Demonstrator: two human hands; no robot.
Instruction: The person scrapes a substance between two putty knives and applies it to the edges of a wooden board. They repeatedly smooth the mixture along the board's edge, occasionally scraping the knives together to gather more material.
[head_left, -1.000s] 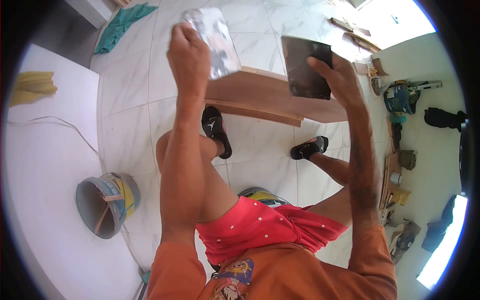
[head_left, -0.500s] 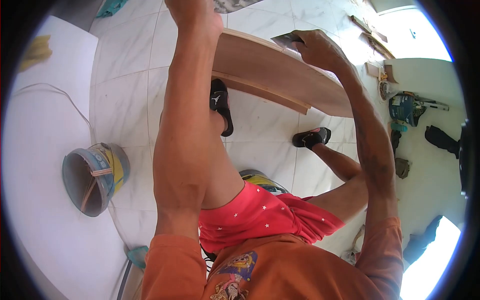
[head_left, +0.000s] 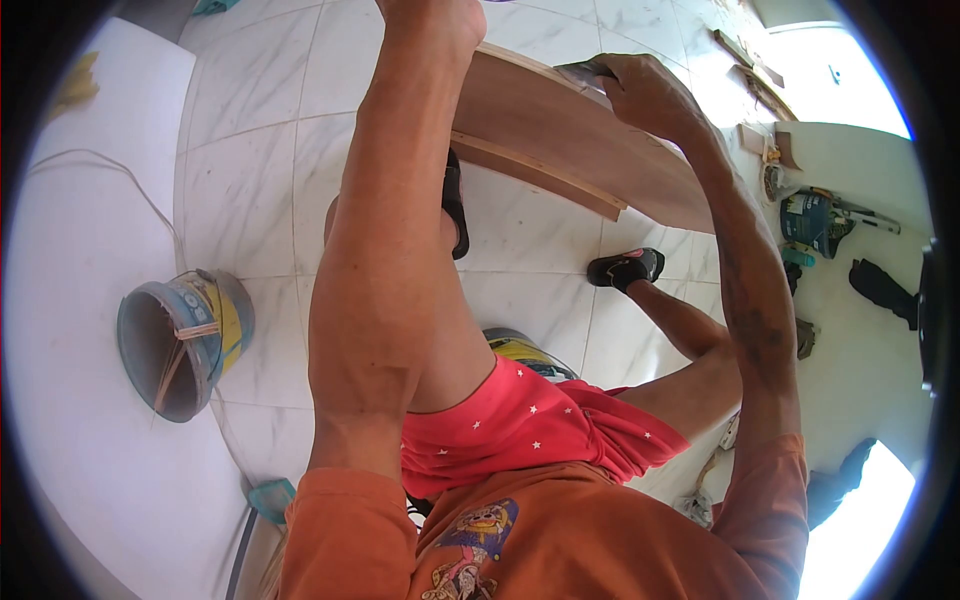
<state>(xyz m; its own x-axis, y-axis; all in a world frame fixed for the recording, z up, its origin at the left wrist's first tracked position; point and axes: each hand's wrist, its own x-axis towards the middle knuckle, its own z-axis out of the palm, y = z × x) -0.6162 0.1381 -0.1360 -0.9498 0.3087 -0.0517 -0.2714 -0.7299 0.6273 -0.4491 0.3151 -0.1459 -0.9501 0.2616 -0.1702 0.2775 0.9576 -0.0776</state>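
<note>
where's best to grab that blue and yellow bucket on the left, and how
Probably by the rim of the bucket, on the side away from the white surface, with the grip hooked over from above: its open top faces the camera, and the white surface close behind seems to leave less room.

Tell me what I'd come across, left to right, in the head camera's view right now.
Yellow cloth → grey bucket → left hand, partly cut off → right hand holding a blade → blue bucket.
</note>
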